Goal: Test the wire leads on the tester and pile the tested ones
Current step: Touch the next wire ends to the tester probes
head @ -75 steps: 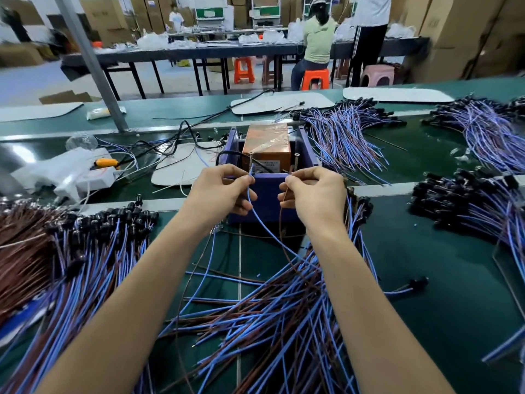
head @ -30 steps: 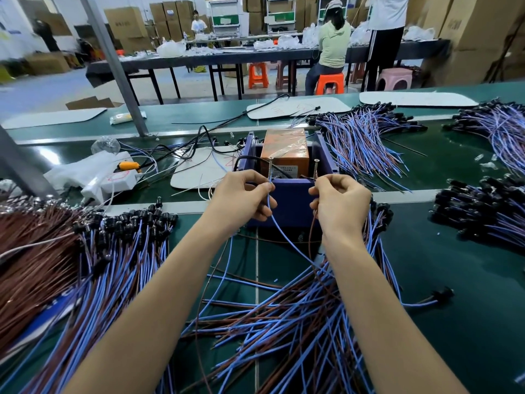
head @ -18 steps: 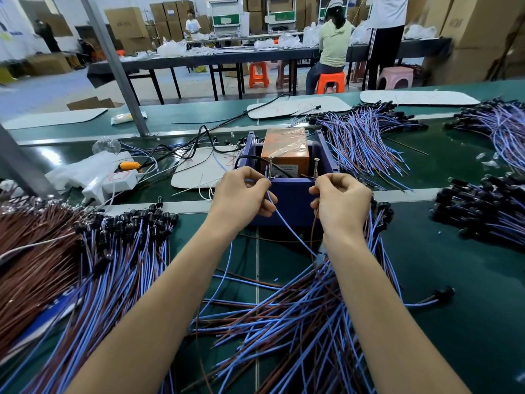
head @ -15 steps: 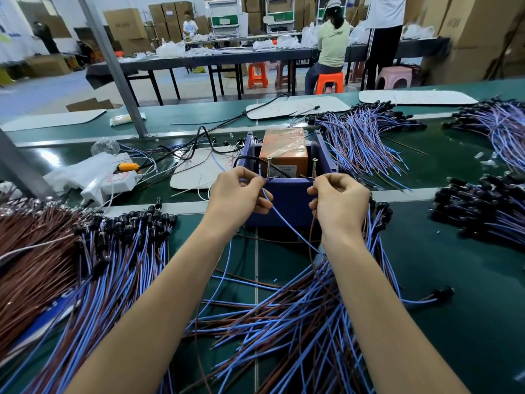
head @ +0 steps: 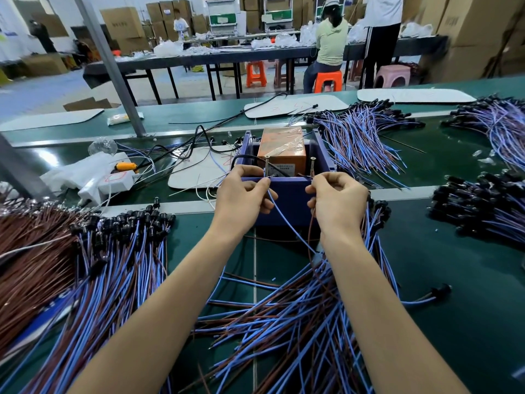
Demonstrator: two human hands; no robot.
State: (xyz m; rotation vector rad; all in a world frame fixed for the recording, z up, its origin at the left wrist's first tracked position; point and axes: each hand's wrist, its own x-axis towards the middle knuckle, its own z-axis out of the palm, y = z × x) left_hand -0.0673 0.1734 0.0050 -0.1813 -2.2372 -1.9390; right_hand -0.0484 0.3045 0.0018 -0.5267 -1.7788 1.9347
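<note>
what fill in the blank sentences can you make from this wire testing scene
1. The left hand pinches a ____ wire.
2. The right hand holds a ____ wire.
3. The unit inside the box is ____.

Missing words: blue; brown; orange

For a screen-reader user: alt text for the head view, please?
At a blue tester box, the left hand pinches a blue wire by the left upright pin and the right hand a brown wire by the right pin. Piles of blue-and-brown leads lie around on the green bench.
</note>
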